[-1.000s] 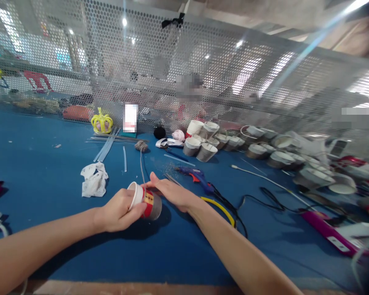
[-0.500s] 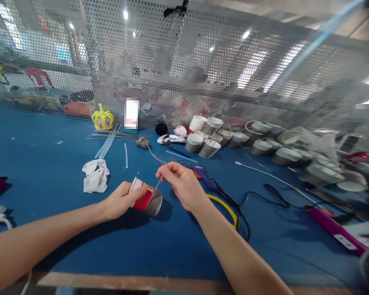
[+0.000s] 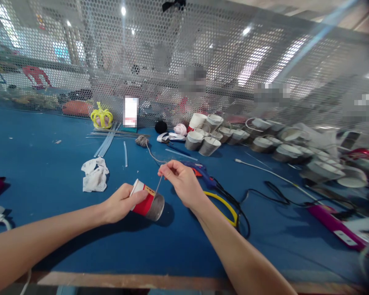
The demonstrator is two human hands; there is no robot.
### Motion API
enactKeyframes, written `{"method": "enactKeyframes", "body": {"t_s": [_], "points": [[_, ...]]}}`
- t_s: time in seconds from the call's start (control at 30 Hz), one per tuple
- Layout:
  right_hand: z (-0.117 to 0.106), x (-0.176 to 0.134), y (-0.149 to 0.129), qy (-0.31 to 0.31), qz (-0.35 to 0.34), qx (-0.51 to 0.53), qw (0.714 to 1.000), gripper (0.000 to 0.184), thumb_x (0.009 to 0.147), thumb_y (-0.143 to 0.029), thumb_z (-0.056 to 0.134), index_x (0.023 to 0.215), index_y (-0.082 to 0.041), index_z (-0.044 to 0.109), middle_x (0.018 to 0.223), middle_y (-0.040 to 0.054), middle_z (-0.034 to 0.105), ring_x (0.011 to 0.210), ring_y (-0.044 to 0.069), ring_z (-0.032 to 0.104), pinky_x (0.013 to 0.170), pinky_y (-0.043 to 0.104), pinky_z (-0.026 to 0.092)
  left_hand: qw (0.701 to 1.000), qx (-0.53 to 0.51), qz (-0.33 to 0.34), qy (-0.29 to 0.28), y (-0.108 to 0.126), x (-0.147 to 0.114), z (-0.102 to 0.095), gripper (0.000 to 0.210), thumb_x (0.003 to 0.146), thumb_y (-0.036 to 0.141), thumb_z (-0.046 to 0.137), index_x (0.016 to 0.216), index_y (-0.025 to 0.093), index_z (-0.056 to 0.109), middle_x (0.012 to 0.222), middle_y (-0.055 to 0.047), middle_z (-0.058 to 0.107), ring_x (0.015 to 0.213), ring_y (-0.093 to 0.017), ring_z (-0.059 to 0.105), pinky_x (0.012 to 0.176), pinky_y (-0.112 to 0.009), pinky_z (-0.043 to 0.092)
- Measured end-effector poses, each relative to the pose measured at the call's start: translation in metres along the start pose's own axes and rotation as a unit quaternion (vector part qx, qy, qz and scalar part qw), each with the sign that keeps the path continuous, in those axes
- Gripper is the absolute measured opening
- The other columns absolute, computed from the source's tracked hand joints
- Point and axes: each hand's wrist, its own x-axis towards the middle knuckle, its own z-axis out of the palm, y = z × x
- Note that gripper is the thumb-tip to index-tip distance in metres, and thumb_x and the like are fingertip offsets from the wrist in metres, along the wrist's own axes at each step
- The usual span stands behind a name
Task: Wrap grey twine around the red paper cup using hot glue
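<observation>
My left hand (image 3: 120, 203) is wrapped round a red and white paper cup (image 3: 143, 207), which lies tilted on its side above the table. Grey yarn covers the end of the cup toward my right hand. Between the thumb and fingers of my right hand (image 3: 181, 180), a strand of grey yarn (image 3: 158, 184) is pinched and runs taut down to the cup. Behind that hand the strand leads back to a small ball of grey yarn (image 3: 142, 141) on the table.
Several grey-wrapped cups (image 3: 209, 146) stand at the back right. A blue glue gun (image 3: 204, 174) with a black cable and a yellow ring (image 3: 224, 207) lie beside my right forearm. Crumpled white material (image 3: 94, 175) and clear glue sticks (image 3: 107, 141) are on the left. A perforated metal screen (image 3: 160, 61) rises behind.
The cup has shifted slightly right and turned a little in my left hand. My right hand keeps its pinch on the yarn, close to the same spot.
</observation>
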Motion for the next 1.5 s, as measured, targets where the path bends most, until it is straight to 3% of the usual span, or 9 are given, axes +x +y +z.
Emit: {"method": "enactKeyframes", "body": {"t_s": [0.3,0.57,0.83,1.1,1.33,1.5], "points": [[0.004,-0.002,0.001,-0.038,0.039,-0.037,0.998,0.021,0.074,-0.033,0.049,0.063,-0.016,0.053,0.061,0.0003,0.057,0.050,0.009,0.044,0.051,0.022,0.034,0.989,0.082,0.118,-0.020,0.001,-0.005,-0.002,0.035,0.081,0.031,0.033,0.051,0.014,0.038,0.050,0.004,0.031,0.048,-0.006,0.024,0.045,-0.019,0.023],[0.008,-0.003,0.002,-0.075,0.056,-0.033,0.995,0.020,0.074,-0.029,0.050,0.060,-0.015,0.051,0.060,0.0003,0.057,0.055,0.010,0.048,0.056,0.022,0.037,0.978,0.137,0.159,-0.016,-0.001,-0.008,-0.004,0.037,0.083,0.031,0.031,0.050,0.014,0.037,0.051,0.003,0.033,0.048,-0.007,0.027,0.047,-0.020,0.026],[0.010,-0.006,0.001,-0.099,0.061,-0.071,0.991,0.022,0.075,-0.030,0.049,0.059,-0.015,0.053,0.055,-0.0017,0.053,0.051,0.008,0.043,0.051,0.021,0.032,0.977,0.160,0.140,0.004,-0.001,-0.010,-0.005,0.040,0.082,0.035,0.031,0.048,0.015,0.040,0.050,0.001,0.036,0.048,-0.009,0.029,0.048,-0.022,0.027],[0.013,-0.005,0.006,-0.126,0.099,-0.037,0.986,0.025,0.072,-0.035,0.050,0.057,-0.016,0.048,0.051,-0.0044,0.044,0.047,0.008,0.036,0.045,0.020,0.027,0.980,0.138,0.137,0.033,-0.004,-0.010,-0.005,0.039,0.081,0.035,0.034,0.049,0.013,0.043,0.049,0.002,0.037,0.046,-0.007,0.028,0.046,-0.020,0.026],[0.016,-0.005,0.006,-0.130,0.132,-0.009,0.983,0.026,0.071,-0.037,0.051,0.057,-0.016,0.047,0.048,-0.0057,0.040,0.045,0.007,0.031,0.043,0.020,0.022,0.984,0.105,0.132,0.054,-0.005,-0.007,-0.005,0.041,0.081,0.036,0.034,0.047,0.014,0.037,0.046,0.003,0.033,0.044,-0.006,0.026,0.043,-0.021,0.023],[0.017,-0.005,0.007,-0.127,0.140,0.010,0.982,0.025,0.070,-0.036,0.052,0.056,-0.016,0.047,0.047,-0.0062,0.039,0.044,0.006,0.031,0.042,0.020,0.022,0.993,0.039,0.087,0.064,-0.003,-0.007,-0.003,0.040,0.077,0.041,0.039,0.047,0.014,0.040,0.045,0.003,0.034,0.043,-0.006,0.025,0.042,-0.020,0.022]]}}
